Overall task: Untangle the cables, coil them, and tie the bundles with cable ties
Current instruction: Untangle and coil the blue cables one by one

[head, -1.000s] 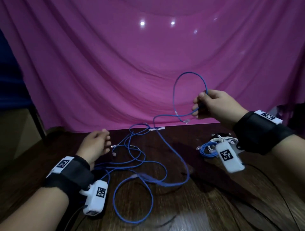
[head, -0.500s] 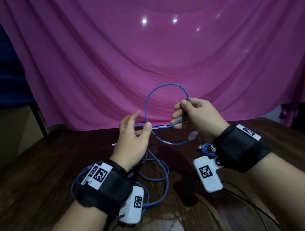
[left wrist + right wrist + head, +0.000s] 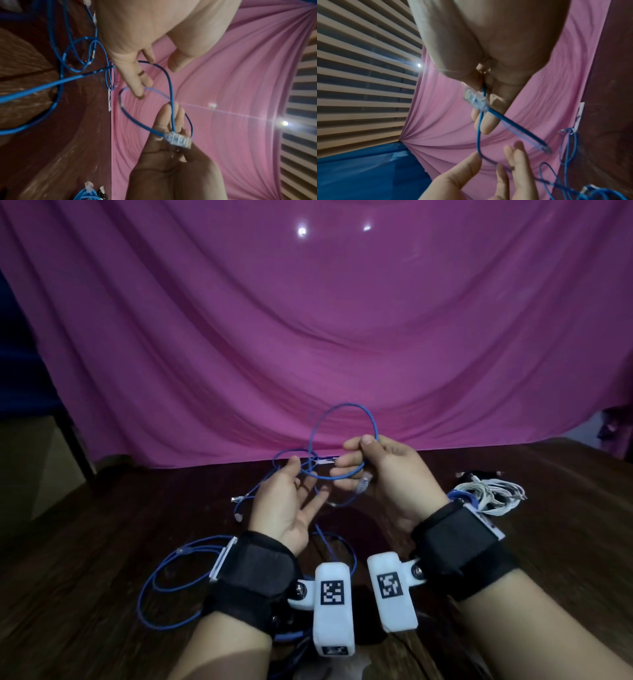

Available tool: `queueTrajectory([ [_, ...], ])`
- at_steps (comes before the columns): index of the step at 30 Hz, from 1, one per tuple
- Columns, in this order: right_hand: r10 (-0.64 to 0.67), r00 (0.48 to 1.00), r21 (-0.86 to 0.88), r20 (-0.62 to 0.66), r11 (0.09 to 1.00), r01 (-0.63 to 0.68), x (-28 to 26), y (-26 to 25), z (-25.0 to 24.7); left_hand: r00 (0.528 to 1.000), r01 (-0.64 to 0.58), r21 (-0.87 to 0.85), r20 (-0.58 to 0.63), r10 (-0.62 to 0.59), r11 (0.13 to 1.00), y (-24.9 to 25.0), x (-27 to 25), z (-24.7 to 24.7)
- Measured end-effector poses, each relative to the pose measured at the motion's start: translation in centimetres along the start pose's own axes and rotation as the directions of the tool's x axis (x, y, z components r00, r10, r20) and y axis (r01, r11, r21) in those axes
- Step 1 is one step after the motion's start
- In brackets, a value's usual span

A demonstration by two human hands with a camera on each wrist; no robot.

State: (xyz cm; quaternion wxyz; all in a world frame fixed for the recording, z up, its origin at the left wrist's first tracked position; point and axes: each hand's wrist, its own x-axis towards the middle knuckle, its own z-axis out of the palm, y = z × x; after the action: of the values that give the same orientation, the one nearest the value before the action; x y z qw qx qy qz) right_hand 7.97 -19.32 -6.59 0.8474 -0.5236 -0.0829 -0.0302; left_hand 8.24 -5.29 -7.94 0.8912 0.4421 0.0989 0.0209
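So I've got my right hand (image 3: 383,474) up over the middle of the table (image 3: 102,542), thumb and fingers pinching the blue cable (image 3: 342,409) where a loop crosses itself. The loop stands up above that hand against the pink cloth (image 3: 308,337) hanging along the far edge. The clear plug (image 3: 363,485) on the cable's end dangles just under my fingers; in the left wrist view (image 3: 178,139) it lies right across them.

My left hand (image 3: 287,505) is palm-up just beside the right, fingers spread and relaxed, not gripping anything. The cable runs over its fingertips (image 3: 517,151) in the right wrist view, touching or nearly, can't say which.

The rest of the blue cable trails down onto the table in loose loops toward the near left, around my left wrist, still a tangle. Over by the right edge sits a bundle of white cables (image 3: 489,494), with a blue coil (image 3: 462,496) just beside it, half hidden behind my right wrist strap.
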Motion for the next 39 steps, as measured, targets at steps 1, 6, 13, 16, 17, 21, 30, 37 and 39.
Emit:
queueTrajectory([
  [1, 0.009, 1.000, -0.006, 0.003, 1.000, -0.009, 0.1, 0.5, -0.3, 1.000, 0.014, 0.046, -0.015, -0.014, 0.999, -0.3, 0.4, -0.4],
  [6, 0.019, 0.999, -0.074, 0.044, 0.997, -0.015, 0.6, 2.1, -1.4, 0.997, 0.006, 0.244, 0.069, -0.024, 0.970, -1.7, 1.7, -1.7],
  [13, -0.049, 0.992, -0.221, 0.115, 0.972, 0.074, 0.0, 3.3, -1.3, 0.986, -0.123, 0.090, 0.127, 0.111, 0.988, -1.0, 2.2, -2.3],
  [16, -0.020, 0.992, -0.203, 0.126, 0.978, 0.046, -0.1, 3.3, -1.6, 0.981, -0.157, 0.049, 0.128, 0.149, 0.986, -0.8, 2.4, -2.6],
  [17, 0.015, 0.992, -0.147, 0.125, 0.989, 0.003, -0.1, 3.0, -1.8, 0.978, -0.174, 0.050, 0.128, 0.166, 0.984, -0.8, 2.5, -2.8],
  [21, 0.066, 0.991, 0.205, 0.119, 0.975, -0.090, 0.6, 0.7, -3.4, 0.967, -0.248, 0.123, 0.094, 0.238, 0.961, 0.0, 3.2, -4.0],
  [30, 0.008, 0.974, 0.191, -0.227, 0.981, 0.036, 2.4, -0.5, -6.9, 0.988, -0.125, 0.089, -0.075, 0.131, 0.988, 1.2, 4.3, -6.4],
  [37, -0.189, 0.899, 0.129, -0.395, 0.957, 0.259, 2.3, 2.3, -4.0, 0.941, 0.180, 0.156, 0.259, -0.216, 0.971, -2.9, 0.4, -1.6],
  [39, -0.221, 0.863, 0.103, -0.453, 0.949, 0.297, 2.3, 2.5, -3.9, 0.936, 0.186, 0.155, 0.272, -0.223, 0.970, -3.5, -0.1, -0.9],
])
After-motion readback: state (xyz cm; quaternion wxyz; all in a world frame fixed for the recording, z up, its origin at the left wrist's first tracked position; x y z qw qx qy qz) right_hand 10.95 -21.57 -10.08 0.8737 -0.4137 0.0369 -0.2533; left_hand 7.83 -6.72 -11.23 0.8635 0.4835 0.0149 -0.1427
